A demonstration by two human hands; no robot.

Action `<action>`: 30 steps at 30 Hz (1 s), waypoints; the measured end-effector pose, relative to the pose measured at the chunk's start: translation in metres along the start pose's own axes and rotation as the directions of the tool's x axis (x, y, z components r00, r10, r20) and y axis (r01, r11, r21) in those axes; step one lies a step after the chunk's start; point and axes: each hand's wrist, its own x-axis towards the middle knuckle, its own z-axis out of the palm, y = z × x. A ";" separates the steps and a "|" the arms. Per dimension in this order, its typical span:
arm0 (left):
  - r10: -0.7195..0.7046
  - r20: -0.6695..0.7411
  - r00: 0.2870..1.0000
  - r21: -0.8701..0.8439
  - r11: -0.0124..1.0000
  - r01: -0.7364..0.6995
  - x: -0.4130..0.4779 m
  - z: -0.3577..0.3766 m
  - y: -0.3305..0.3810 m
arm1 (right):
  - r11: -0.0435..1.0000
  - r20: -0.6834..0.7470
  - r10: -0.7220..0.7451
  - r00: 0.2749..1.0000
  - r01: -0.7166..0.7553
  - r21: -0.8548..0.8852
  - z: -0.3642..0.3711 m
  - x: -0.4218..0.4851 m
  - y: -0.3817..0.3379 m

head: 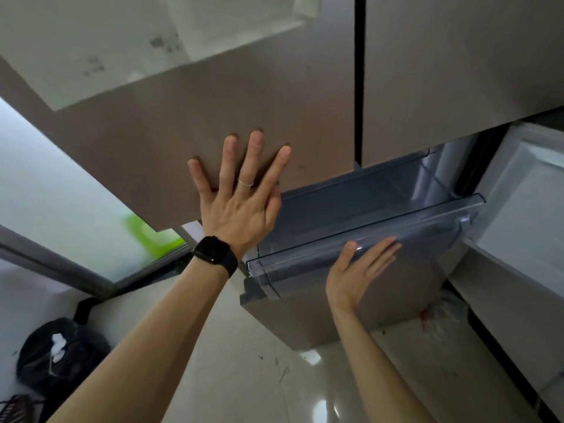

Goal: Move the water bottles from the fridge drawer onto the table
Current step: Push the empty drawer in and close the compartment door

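L hand [241, 206] flat on fridge door [171, 154], fingers [254, 154] spread wide; R hand [357, 276] against fridge drawer [412, 221] front, fingers straight, holding nothing.

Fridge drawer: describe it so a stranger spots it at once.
Find the brown fridge filling the top of the view. Below its doors a drawer is pulled out, the right hand touching its front. Alone there, it is see-through grey plastic.

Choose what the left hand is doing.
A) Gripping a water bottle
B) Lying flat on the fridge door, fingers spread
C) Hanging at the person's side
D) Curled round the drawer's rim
B: the left hand lies flat on the door with straight, spread fingers and holds nothing.
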 end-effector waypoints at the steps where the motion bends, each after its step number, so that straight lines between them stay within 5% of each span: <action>1: -0.002 -0.017 1.000 0.010 1.000 0.002 0.001 0.001 0.001 | 1.000 -0.021 -0.014 1.000 0.014 0.011 0.006 0.002 0.004; 11: -0.029 -0.142 0.989 0.038 0.999 0.035 0.003 0.009 0.003 | 0.998 -0.005 -0.062 0.998 0.062 0.019 0.080 0.057 0.012; 21: -0.006 -0.157 0.988 0.073 0.997 0.017 0.003 0.014 0.001 | 0.976 -0.038 -0.156 0.987 0.148 -0.159 0.119 0.082 0.003; 23: 0.001 -0.139 0.990 0.067 0.998 0.009 0.002 0.014 0.001 | 0.917 0.055 -0.192 0.980 0.199 -0.345 0.117 0.088 0.010; 27: 0.001 -0.055 0.998 0.026 1.000 0.000 0.001 0.006 0.000 | 0.886 0.364 0.117 0.924 0.069 -0.460 0.083 0.099 0.007; 30: -0.012 0.037 0.999 -0.026 1.000 0.013 0.001 -0.009 0.003 | 0.786 0.654 0.256 0.712 0.240 -0.569 0.032 0.115 -0.028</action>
